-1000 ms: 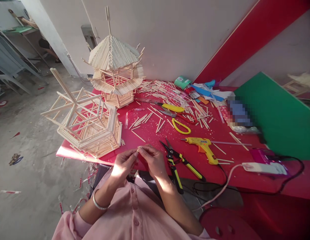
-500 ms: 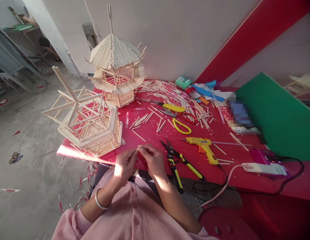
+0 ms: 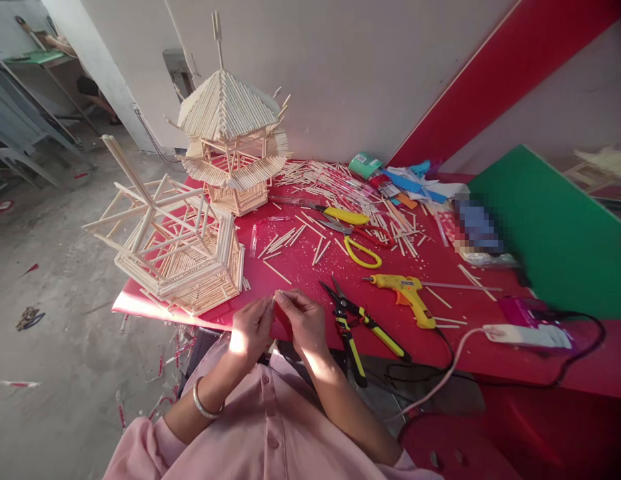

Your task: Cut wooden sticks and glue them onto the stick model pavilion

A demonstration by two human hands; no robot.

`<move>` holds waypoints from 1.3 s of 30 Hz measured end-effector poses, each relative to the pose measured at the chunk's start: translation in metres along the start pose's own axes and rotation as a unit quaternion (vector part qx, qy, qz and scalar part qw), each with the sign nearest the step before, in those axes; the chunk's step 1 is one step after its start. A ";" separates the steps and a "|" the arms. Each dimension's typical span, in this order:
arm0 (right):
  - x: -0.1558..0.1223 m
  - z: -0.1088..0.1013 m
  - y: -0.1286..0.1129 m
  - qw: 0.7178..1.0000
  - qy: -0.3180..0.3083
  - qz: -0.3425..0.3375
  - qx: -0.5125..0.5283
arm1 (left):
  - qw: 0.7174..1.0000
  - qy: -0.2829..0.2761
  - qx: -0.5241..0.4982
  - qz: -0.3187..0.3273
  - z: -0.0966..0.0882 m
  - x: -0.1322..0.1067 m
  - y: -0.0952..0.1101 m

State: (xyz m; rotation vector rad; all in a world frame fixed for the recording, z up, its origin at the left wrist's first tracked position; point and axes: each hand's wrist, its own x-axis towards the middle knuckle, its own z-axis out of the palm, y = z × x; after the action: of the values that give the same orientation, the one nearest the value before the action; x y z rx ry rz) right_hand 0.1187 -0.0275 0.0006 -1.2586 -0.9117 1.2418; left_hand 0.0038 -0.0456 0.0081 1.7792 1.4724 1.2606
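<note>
The grip is seen narrow on both sides: the left hand (image 3: 250,330) and the right hand (image 3: 304,321) are brought together fingertip to fingertip, and a short stick (image 3: 275,297) is pinched between them, only its pale end showing, just above the near edge of the red worktop (image 3: 300,270). A bangle (image 3: 204,407) is worn on the left wrist. Just to the right of the hands, black-and-yellow cutters (image 3: 354,328) are laid down untouched, and beyond them a yellow glue gun (image 3: 406,293) is rested on its side, its cord run towards a power strip (image 3: 527,335). To the left, an open stick frame (image 3: 177,250) is set at the worktop's corner: its layered base and bare rafters are built, but no roof covering is seen on it, so that piece is judged part-made. Behind it a roofed stick pavilion (image 3: 230,140) is stood upright, fully clad and topped with a spire, and is judged finished or nearly so. Further back, yellow-handled scissors (image 3: 359,248) and a wide scatter of loose sticks (image 3: 335,187) are spread out, so plenty of stock is left unused.
</note>
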 end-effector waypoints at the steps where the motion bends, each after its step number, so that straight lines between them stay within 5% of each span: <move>1: 0.000 0.000 0.000 1.000 -0.001 0.000 0.005 | 1.000 0.002 0.005 0.006 0.000 0.000 0.000; 13: 0.000 0.000 0.000 1.000 -0.008 -0.004 -0.004 | 0.999 0.008 0.024 0.027 0.001 -0.001 -0.001; 17: 0.000 -0.006 -0.010 0.990 -0.042 -0.063 -0.121 | 0.999 0.024 0.019 -0.014 -0.003 -0.001 -0.002; 19: 0.001 -0.006 -0.016 0.950 -0.053 -0.120 -0.282 | 0.998 0.034 0.005 -0.057 -0.008 0.001 -0.002; 24: 0.004 0.006 -0.029 0.775 -0.091 -0.168 -0.602 | 0.978 0.026 -0.107 -0.178 -0.016 0.007 -0.001; 28: -0.007 -0.019 -0.044 0.720 -0.096 -0.169 -0.666 | 0.942 0.012 -0.209 -0.261 -0.015 0.010 0.001; 31: -0.028 -0.071 -0.049 0.664 -0.066 -0.163 -0.727 | 0.925 0.010 -0.256 -0.281 -0.012 0.013 0.002; 35: -0.053 -0.127 -0.042 0.590 -0.041 -0.075 -0.803 | 0.906 -0.015 -0.305 -0.294 -0.006 0.015 0.003; 39: -0.057 -0.142 -0.040 0.596 -0.025 -0.043 -0.802 | 0.896 -0.023 -0.325 -0.303 -0.005 0.018 0.004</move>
State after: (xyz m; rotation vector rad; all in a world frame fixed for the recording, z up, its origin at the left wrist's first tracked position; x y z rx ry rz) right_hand 0.2549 -0.1038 0.0273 -2.4099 -2.2802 -0.0207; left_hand 0.0013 -0.0308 0.0195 0.8152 1.2263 1.1614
